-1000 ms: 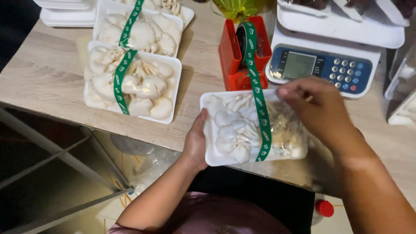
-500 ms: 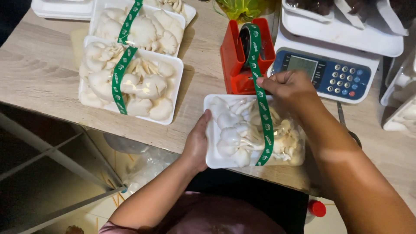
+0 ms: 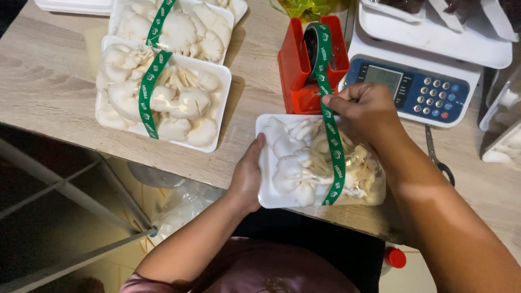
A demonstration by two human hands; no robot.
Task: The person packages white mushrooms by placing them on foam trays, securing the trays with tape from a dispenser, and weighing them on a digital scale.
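**Green tape drawn across a tray of mushrooms**

A white foam tray of pale oyster mushrooms under clear film (image 3: pixel 304 163) lies at the near edge of the light wooden table (image 3: pixel 49 81), just right of the frame's centre. A green printed tape strip (image 3: pixel 332 146) runs over it from top to bottom, leading up to the red plastic tape dispenser (image 3: pixel 309 65) just above the tray.

The tray's far right corner is covered by the right hand (image 3: pixel 364 111), and film glare blurs the mushrooms there. That hand comes in from the lower right, wrist bent, fingers pinched on the tape at the tray's upper edge; the fingertips themselves are hard to make out. The left hand (image 3: pixel 247 179) reaches up from the bottom centre, palm against the tray's left rim, fingers curled under it and out of sight, thumb on top.

At upper left lie two more taped mushroom trays (image 3: pixel 163 92), the farther one cut off. A white and blue weighing scale (image 3: pixel 412 87) stands at upper right, with scissors (image 3: pixel 437 157) half hidden by the right forearm.
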